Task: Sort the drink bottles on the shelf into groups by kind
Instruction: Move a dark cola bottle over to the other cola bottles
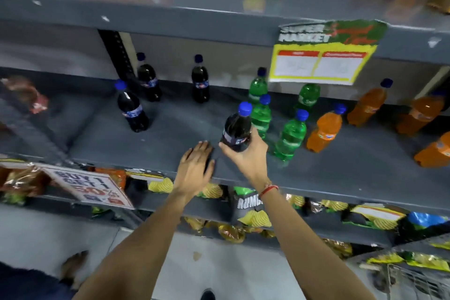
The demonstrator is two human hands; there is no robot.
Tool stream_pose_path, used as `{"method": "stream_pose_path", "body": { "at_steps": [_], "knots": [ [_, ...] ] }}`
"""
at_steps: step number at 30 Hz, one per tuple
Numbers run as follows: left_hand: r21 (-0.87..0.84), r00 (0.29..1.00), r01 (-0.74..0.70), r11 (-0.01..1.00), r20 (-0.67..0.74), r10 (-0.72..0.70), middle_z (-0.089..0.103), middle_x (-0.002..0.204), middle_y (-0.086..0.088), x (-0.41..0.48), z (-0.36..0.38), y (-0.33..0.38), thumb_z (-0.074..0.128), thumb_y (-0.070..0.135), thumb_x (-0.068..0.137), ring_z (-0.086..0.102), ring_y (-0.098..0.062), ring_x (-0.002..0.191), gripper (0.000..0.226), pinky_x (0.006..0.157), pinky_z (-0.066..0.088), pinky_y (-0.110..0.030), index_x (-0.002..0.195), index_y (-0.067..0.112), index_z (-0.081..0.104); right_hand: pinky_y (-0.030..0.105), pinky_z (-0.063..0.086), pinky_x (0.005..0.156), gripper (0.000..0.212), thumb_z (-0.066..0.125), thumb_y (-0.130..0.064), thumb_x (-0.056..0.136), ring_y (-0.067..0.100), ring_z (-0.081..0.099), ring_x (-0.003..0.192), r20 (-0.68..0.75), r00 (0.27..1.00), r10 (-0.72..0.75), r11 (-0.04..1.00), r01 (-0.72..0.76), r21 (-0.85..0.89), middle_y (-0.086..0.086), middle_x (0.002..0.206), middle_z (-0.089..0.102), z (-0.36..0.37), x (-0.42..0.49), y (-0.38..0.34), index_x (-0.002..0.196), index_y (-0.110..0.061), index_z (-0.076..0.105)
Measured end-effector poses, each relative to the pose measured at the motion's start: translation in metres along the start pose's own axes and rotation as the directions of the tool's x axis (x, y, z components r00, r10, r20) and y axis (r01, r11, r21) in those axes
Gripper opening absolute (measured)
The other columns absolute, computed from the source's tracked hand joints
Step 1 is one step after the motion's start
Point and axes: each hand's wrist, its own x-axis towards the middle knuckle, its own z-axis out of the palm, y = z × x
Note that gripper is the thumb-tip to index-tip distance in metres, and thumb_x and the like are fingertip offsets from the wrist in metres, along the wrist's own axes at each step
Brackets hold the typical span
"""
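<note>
Far left a blurred snack bag, brand unreadable. On the grey shelf three cola bottles stand toward the back-left, labels too smeared to read. Left hand lies flat at the front edge, fingers spread, holding nothing. Right hand is wrapped round the base of a fourth cola bottle, tilted, w/ green bottles just behind and partly hidden. Orange bottles toward the right edge, last one cut off. Tag on the upper shelf edge reads "SUPER MARKET"; sign below-left "BUY 1 GET 1"; chip bags under the shelf
</note>
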Motion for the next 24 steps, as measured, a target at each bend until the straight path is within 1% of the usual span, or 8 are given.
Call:
{"method": "stream_pose_path", "body": {
  "at_steps": [4, 8, 13, 15, 18, 20, 22, 24],
  "knots": [
    [0.019, 0.995, 0.085, 0.996, -0.056, -0.084, 0.057, 0.129, -0.016, -0.005, -0.021, -0.052, 0.031, 0.033, 0.094, 0.05, -0.028, 0.122, 0.051, 0.099, 0.038, -0.042, 0.124, 0.001, 0.056, 0.022, 0.045, 0.067, 0.045, 0.084, -0.03, 0.062, 0.016, 0.063, 0.08, 0.08, 0.995, 0.057, 0.997, -0.053, -0.048, 0.005, 0.087, 0.068, 0.054, 0.03, -0.003, 0.088, -0.012, 0.052],
    [0.042, 0.987, 0.158, 0.987, -0.025, -0.157, 0.053, 0.133, -0.017, -0.004, -0.028, -0.089, 0.028, 0.038, 0.093, 0.046, -0.028, 0.125, 0.057, 0.102, 0.034, -0.043, 0.127, 0.001, 0.054, 0.025, 0.046, 0.07, 0.046, 0.083, -0.028, 0.063, 0.023, 0.065, 0.088, 0.116, 0.988, 0.105, 0.991, -0.094, -0.097, 0.009, 0.093, 0.07, 0.1, 0.056, 0.0, 0.091, -0.011, 0.051],
    [0.056, 0.99, 0.142, 0.988, -0.023, -0.141, 0.053, 0.134, -0.016, -0.003, -0.025, -0.096, 0.031, 0.039, 0.092, 0.046, -0.028, 0.126, 0.056, 0.103, 0.032, -0.042, 0.129, 0.001, 0.053, 0.038, 0.054, 0.078, 0.051, 0.084, -0.028, 0.063, 0.027, 0.065, 0.092, 0.112, 0.986, 0.126, 0.988, -0.115, -0.099, 0.012, 0.098, 0.068, 0.124, 0.07, 0.011, 0.096, -0.009, 0.051],
    [0.059, 0.99, 0.141, 0.988, -0.03, -0.139, 0.052, 0.135, -0.015, -0.003, -0.026, -0.098, 0.031, 0.039, 0.093, 0.044, -0.027, 0.127, 0.056, 0.105, 0.03, -0.041, 0.13, 0.002, 0.051, 0.034, 0.053, 0.078, 0.054, 0.085, -0.028, 0.062, 0.025, 0.064, 0.093, 0.134, 0.982, 0.134, 0.989, -0.124, -0.08, 0.01, 0.101, 0.067, 0.127, 0.072, 0.011, 0.1, -0.01, 0.05],
    [0.064, 0.991, 0.133, 0.989, -0.031, -0.132, 0.051, 0.136, -0.015, -0.005, -0.025, -0.098, 0.03, 0.039, 0.093, 0.043, -0.026, 0.128, 0.057, 0.106, 0.029, -0.04, 0.131, 0.002, 0.051, 0.02, 0.044, 0.085, 0.071, 0.087, -0.026, 0.061, 0.011, 0.057, 0.101, 0.188, 0.973, 0.138, 0.99, -0.138, -0.011, 0.002, 0.113, 0.062, 0.124, 0.07, 0.014, 0.119, -0.012, 0.048],
    [0.069, 0.991, 0.131, 0.989, -0.034, -0.129, 0.051, 0.136, -0.014, -0.005, -0.025, -0.099, 0.031, 0.039, 0.093, 0.044, -0.026, 0.128, 0.056, 0.106, 0.029, -0.04, 0.13, 0.002, 0.051, 0.017, 0.041, 0.088, 0.078, 0.086, -0.022, 0.063, 0.008, 0.054, 0.106, 0.26, 0.955, 0.145, 0.988, -0.153, 0.012, 0.0, 0.118, 0.06, 0.123, 0.069, 0.017, 0.128, -0.011, 0.043],
    [0.073, 0.99, 0.135, 0.988, -0.043, -0.132, 0.052, 0.135, -0.014, -0.005, -0.025, -0.1, 0.032, 0.039, 0.093, 0.045, -0.025, 0.127, 0.056, 0.105, 0.03, -0.04, 0.13, 0.002, 0.052, 0.019, 0.043, 0.087, 0.065, 0.081, -0.014, 0.069, 0.014, 0.057, 0.108, 0.321, 0.932, 0.168, 0.984, -0.178, 0.003, 0.004, 0.116, 0.062, 0.123, 0.067, 0.022, 0.123, -0.009, 0.046],
    [0.077, 0.99, 0.136, 0.988, -0.046, -0.133, 0.052, 0.135, -0.013, -0.005, -0.024, -0.1, 0.032, 0.039, 0.093, 0.045, -0.025, 0.127, 0.056, 0.105, 0.031, -0.04, 0.129, 0.003, 0.053, 0.026, 0.048, 0.089, 0.054, 0.077, -0.01, 0.072, 0.021, 0.061, 0.107, 0.301, 0.937, 0.176, 0.982, -0.188, 0.013, 0.006, 0.111, 0.064, 0.122, 0.064, 0.025, 0.119, -0.008, 0.05]
  ]
}}
